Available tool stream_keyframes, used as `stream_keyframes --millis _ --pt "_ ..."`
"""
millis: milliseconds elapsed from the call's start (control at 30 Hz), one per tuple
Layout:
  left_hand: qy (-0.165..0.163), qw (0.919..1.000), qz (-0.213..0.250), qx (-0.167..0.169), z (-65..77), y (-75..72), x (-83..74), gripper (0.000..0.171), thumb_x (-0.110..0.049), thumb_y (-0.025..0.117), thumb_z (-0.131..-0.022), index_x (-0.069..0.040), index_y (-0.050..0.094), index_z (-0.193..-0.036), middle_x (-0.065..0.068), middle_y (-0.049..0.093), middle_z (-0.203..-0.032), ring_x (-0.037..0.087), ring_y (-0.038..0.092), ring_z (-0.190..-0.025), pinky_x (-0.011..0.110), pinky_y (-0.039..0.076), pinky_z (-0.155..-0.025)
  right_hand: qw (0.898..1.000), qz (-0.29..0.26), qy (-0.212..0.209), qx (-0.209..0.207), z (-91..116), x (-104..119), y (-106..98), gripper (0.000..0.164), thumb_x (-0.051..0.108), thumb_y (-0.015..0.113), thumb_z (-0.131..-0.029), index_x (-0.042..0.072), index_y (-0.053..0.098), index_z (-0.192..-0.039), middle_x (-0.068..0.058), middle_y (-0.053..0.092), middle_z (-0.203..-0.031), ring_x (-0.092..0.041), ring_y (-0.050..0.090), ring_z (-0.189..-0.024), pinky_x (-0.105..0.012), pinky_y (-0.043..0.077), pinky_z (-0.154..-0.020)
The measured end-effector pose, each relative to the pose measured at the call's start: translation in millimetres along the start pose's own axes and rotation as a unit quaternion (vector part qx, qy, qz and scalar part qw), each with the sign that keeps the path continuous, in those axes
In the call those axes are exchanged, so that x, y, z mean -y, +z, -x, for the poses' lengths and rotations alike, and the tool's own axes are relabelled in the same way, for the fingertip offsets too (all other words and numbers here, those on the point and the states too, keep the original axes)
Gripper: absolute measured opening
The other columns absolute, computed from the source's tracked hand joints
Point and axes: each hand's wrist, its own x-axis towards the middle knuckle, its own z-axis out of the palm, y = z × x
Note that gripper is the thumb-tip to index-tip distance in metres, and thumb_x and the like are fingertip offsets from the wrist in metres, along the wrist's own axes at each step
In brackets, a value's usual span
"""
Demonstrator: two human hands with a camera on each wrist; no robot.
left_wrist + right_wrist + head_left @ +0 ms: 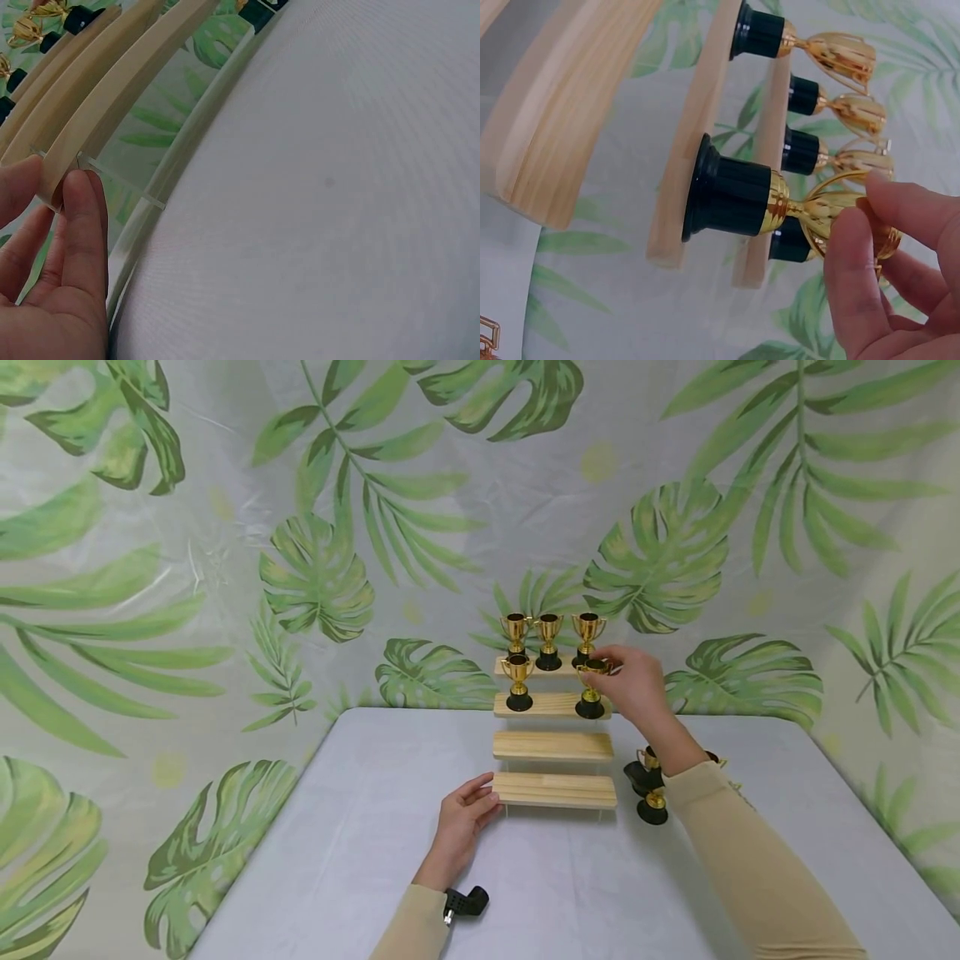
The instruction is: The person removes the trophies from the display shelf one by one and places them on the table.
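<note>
A small gold trophy cup with a black base stands at the right end of the second tier from the top. My right hand pinches its cup between thumb and fingers. The wooden stepped rack has its lowest board near the front, and my left hand holds that board's left end. In the left wrist view, thumb and fingertips grip the board's corner. Another trophy occupies the left end of the second tier. Three more, including the middle trophy, line the top tier.
Several trophies are on the white table right of the rack, partly hidden by my right forearm. The third board lies between the second tier and the lowest board. A leaf-patterned cloth hangs behind.
</note>
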Motion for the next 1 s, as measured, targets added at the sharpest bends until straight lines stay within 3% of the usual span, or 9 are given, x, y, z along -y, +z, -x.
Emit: stream_keyframes --millis 667,1000 --pt "-0.002 1.0 0.003 -0.001 2.4 -0.2 0.9 0.047 0.001 0.073 -0.09 0.003 0.06 -0.135 0.016 0.063 -0.113 0.021 0.068 -0.098 0.035 0.057 -0.092 1.0 0.016 -0.015 -0.011 12.9 10.6 -4.5 0.043 0.036 0.079 -0.089 0.011 0.071 -0.123 -0.009 0.069 -0.105 -0.026 0.067 -0.086 -0.042 0.058 -0.064" --pt "-0.001 1.0 0.0 0.001 4.8 2.0 -3.5 0.047 0.002 0.073 -0.09 0.003 0.06 -0.135 0.016 0.063 -0.113 0.021 0.068 -0.097 0.036 0.057 -0.093 0.999 0.035 -0.014 -0.018 23.2 27.2 -13.3 0.039 0.036 0.079 -0.089 0.018 0.071 -0.122 -0.005 0.069 -0.107 -0.023 0.064 -0.085 -0.041 0.054 -0.063"
